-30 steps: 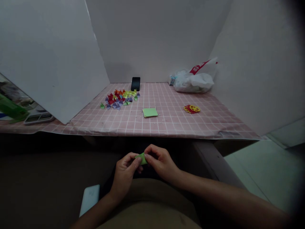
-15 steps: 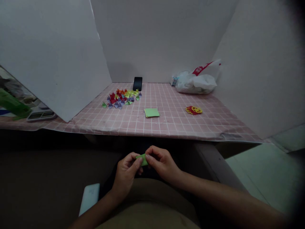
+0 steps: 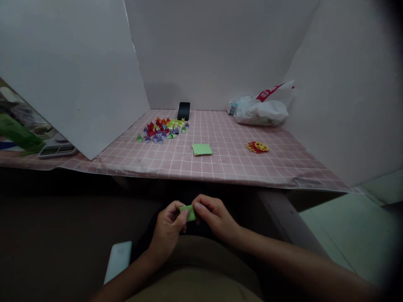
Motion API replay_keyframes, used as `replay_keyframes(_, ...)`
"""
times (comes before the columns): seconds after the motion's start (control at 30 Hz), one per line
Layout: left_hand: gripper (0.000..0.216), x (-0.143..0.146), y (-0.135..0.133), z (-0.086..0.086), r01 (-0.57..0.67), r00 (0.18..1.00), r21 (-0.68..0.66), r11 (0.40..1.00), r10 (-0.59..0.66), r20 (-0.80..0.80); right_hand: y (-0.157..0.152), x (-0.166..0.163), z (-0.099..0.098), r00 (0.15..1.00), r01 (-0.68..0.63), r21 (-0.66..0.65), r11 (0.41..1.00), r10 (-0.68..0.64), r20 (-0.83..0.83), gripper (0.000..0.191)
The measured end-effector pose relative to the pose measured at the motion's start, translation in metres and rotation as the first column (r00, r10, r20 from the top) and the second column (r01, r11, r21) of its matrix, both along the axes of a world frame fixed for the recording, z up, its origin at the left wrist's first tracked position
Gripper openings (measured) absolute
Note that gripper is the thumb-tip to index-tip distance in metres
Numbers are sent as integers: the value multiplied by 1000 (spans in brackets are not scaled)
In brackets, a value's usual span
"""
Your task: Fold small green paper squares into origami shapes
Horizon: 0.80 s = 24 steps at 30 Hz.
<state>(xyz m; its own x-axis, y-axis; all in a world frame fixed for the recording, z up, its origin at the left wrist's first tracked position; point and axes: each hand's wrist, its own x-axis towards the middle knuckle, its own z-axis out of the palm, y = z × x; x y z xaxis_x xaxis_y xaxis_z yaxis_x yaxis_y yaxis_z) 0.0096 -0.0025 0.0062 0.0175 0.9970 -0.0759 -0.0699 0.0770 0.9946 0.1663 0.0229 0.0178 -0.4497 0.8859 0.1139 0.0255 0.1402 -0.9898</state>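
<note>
Over my lap, in front of the table edge, my left hand (image 3: 168,226) pinches a small folded piece of green paper (image 3: 191,214) between thumb and fingers. My right hand (image 3: 217,216) is closed at the paper's right edge, thumb and forefinger pressed together on it. The fingers hide part of the paper, so its exact folds cannot be made out. On the table ahead lies a small stack of green paper sheets (image 3: 202,149). Farther back on the left sits a cluster of small folded paper pieces (image 3: 160,130) in red, orange, yellow, purple and green.
A pink checked tablecloth (image 3: 229,165) covers the table. It carries a black phone (image 3: 184,111), a white plastic bag (image 3: 262,111) and red and yellow cut-out shapes (image 3: 258,147). White panels (image 3: 69,71) stand around it. A pale rectangular device (image 3: 118,262) lies by my left forearm.
Both hands stay closed on the green paper, and more of its face shows now. My right fingers have shifted slightly at its edge. The view has moved a little.
</note>
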Motion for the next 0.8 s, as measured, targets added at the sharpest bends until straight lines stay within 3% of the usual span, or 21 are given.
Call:
replay_keyframes(0.23,21,-2,-1,-6,58,998,1,998,-58,-38,5,2,-3,1000,-16,-7,1000,16,-8,27)
replay_keyframes(0.47,20,-3,0,-9,102,994,-5,995,-102,23,7,2,3,1000,7,-80,997,-8,-13,24)
replay_keyframes(0.63,22,-1,-1,-10,48,993,-3,999,-48,104,8,0,1,999,32,-102,994,-34,-13,22)
replay_keyframes(0.8,19,0,-1,-8,14,997,24,1000,-16,78,8,1,0,999,12,-121,993,-18,-44,22)
